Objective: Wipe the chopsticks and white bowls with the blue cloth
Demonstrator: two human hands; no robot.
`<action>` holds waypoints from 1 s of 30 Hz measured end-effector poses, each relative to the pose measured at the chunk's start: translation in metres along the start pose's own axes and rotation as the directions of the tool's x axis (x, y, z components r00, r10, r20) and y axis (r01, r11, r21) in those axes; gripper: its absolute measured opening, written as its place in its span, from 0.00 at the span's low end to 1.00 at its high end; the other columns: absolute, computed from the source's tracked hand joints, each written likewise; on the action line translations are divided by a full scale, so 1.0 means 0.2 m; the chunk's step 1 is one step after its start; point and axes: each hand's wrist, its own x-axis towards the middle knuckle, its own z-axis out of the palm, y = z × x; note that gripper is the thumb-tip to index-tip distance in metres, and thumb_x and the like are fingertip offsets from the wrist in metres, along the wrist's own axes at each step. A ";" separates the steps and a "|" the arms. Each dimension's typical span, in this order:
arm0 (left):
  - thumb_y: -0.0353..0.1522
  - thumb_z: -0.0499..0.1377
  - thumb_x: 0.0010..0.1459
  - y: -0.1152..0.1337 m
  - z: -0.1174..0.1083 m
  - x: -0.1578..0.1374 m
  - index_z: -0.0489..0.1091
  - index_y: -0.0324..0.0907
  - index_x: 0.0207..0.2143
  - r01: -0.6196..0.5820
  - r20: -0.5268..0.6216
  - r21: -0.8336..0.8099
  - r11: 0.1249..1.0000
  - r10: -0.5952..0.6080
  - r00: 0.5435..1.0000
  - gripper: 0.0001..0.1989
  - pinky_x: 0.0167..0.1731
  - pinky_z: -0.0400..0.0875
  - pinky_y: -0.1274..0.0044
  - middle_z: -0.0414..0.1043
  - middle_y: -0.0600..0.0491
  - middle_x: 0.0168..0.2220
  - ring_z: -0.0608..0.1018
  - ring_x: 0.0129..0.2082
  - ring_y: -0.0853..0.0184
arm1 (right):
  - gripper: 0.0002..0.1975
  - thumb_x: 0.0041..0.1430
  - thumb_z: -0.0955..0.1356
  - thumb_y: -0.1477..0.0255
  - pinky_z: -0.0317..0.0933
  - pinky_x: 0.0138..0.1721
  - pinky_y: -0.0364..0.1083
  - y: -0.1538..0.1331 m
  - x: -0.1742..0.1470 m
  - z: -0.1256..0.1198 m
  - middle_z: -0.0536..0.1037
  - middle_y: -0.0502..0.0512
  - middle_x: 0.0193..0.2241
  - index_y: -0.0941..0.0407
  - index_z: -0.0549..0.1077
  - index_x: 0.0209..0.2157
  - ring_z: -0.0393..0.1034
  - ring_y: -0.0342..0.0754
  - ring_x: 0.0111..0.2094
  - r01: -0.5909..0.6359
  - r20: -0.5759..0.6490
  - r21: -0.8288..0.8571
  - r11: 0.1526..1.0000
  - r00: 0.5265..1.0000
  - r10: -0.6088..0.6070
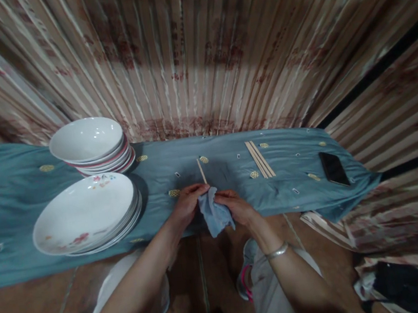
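Note:
Over the front edge of the cloth-covered table, my left hand [189,202] is closed in a pinch at the lower part of a light wooden chopstick [201,171], where it meets a blue cloth [216,213]. The far end of the chopstick points away from me, above the tablecloth. My right hand [237,206], with a silver bangle at the wrist, grips the blue cloth from the other side. The cloth is bunched and hangs down between my hands, hiding the near end of the chopstick. Several more chopsticks [260,159] lie side by side to the right.
At the left stand a stack of white bowls [88,140] and, nearer, a stack of floral plates [84,213]. A black phone [334,168] lies near the right end of the teal tablecloth [223,146]. Patterned curtains [196,65] hang behind. A dark bag [401,282] is at lower right.

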 end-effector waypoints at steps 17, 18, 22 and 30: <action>0.38 0.70 0.33 0.03 -0.04 0.02 0.72 0.39 0.18 -0.061 -0.097 -0.006 0.998 0.060 0.993 0.14 0.21 0.60 0.80 0.68 0.58 0.16 0.67 0.18 0.75 | 0.12 0.37 0.76 0.67 0.58 0.23 0.40 -0.04 -0.06 0.04 0.75 0.48 0.18 0.59 0.78 0.25 0.65 0.40 0.20 -0.064 0.075 -0.091 0.994 0.995 0.071; 0.38 0.70 0.32 0.01 -0.03 0.02 0.73 0.39 0.18 -0.041 -0.075 0.008 0.999 0.042 0.996 0.14 0.22 0.61 0.80 0.69 0.57 0.17 0.68 0.18 0.74 | 0.12 0.37 0.76 0.67 0.59 0.24 0.40 -0.04 -0.06 0.03 0.75 0.48 0.18 0.59 0.78 0.24 0.65 0.40 0.20 -0.056 0.063 -0.079 0.995 0.996 0.061; 0.38 0.71 0.30 -0.02 0.00 0.00 0.75 0.38 0.20 -0.019 -0.029 0.043 0.999 0.021 0.999 0.14 0.21 0.61 0.79 0.72 0.55 0.18 0.69 0.19 0.73 | 0.12 0.34 0.76 0.66 0.57 0.24 0.39 -0.04 -0.03 0.01 0.75 0.46 0.18 0.58 0.77 0.22 0.65 0.39 0.19 -0.031 0.004 -0.042 0.999 1.000 0.031; 0.37 0.71 0.31 0.04 -0.05 0.01 0.77 0.38 0.24 -0.008 -0.044 -0.045 0.999 0.006 0.999 0.15 0.23 0.63 0.80 0.73 0.54 0.20 0.70 0.20 0.73 | 0.14 0.36 0.76 0.65 0.56 0.23 0.40 -0.03 -0.05 0.03 0.75 0.48 0.19 0.60 0.77 0.24 0.64 0.39 0.19 -0.084 0.076 -0.099 0.991 0.993 0.092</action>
